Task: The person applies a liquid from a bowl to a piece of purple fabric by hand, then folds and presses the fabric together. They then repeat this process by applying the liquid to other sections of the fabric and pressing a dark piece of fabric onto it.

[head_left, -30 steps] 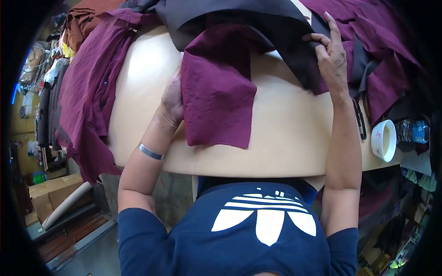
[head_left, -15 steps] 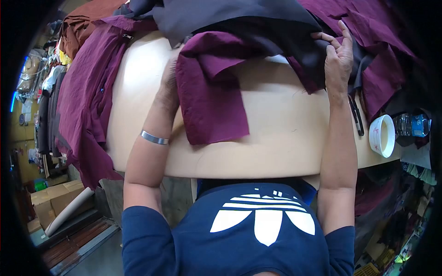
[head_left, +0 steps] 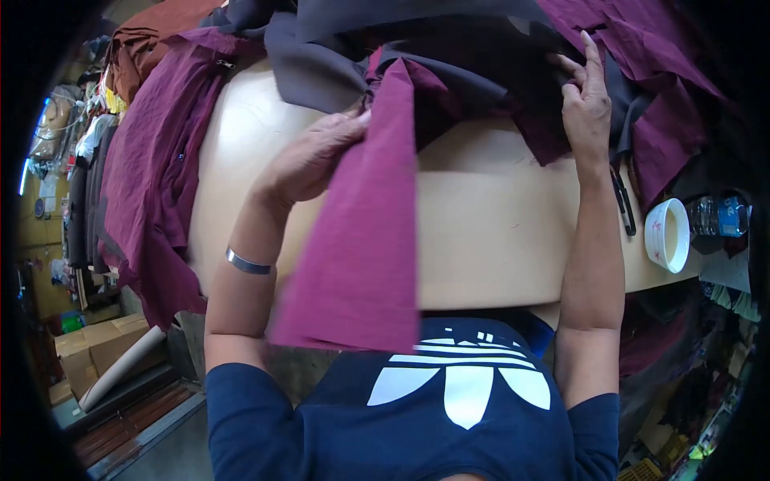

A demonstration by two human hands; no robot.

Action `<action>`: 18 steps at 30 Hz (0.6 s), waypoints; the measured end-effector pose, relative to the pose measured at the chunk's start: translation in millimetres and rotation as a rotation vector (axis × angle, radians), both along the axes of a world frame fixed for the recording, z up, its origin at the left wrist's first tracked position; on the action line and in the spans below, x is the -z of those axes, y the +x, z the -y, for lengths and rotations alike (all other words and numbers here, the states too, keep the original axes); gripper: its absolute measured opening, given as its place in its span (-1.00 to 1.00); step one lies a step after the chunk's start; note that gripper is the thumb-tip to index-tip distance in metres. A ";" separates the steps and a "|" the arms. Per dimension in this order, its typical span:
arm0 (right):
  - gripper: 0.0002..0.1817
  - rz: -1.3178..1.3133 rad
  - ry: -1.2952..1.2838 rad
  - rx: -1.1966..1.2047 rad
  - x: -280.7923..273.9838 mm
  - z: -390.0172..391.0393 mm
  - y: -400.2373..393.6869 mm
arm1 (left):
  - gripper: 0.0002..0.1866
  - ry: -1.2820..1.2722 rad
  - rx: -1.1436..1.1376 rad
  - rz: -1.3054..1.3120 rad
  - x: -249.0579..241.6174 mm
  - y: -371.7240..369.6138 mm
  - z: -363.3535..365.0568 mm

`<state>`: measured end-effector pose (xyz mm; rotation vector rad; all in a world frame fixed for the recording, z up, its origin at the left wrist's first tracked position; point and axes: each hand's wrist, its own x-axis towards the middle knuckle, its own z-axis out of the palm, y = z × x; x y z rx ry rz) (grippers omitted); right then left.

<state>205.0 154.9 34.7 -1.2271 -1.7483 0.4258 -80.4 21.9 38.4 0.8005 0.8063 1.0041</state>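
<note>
- In the head view, my left forearm rises from the lower left, wearing a metal bracelet (head_left: 249, 263), and my wrist bends inward so that my left hand (head_left: 314, 158) points up and to the right.
- My left fingers are closed on the left edge of the maroon panel (head_left: 373, 216), near its narrow upper end; the cloth hides some of the fingertips.
- The maroon panel hangs from there, widening downward, slightly blurred, over the front edge of the table (head_left: 497, 240) and across part of my navy shirt (head_left: 449, 433).
- Behind it, the dark cloth (head_left: 473, 48) lies in folds over the far side of the table.
- My right forearm stands nearly straight up, and my right hand (head_left: 588, 112) is at the dark cloth's right part.
- My right index finger points up, apart from the bent finger beside it and from my thumb; I cannot tell how firmly they press the cloth.
- Near my right forearm lies a black tool (head_left: 624, 207), with a white bowl (head_left: 667, 236) and a clear bottle (head_left: 718, 217) farther right.
- A maroon garment with a zipper (head_left: 152, 152) drapes over the table's left side.
</note>
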 end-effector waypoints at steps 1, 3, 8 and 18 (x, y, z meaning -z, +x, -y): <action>-0.35 0.073 0.020 0.023 -3.7 6.1 -1.0 | -0.63 -0.001 0.097 0.060 6.5 -3.1 -3.3; -0.41 0.165 0.435 -0.026 -18.4 21.4 -9.8 | -0.64 0.026 0.070 -0.075 9.8 1.9 -0.3; -0.36 -0.016 0.387 -0.604 -47.7 91.5 -53.8 | -0.63 0.026 0.022 -0.325 -3.1 26.4 3.6; -0.22 -0.485 -0.388 -0.608 -15.2 76.5 -42.7 | -0.62 -0.027 0.029 -0.395 -6.7 43.2 13.3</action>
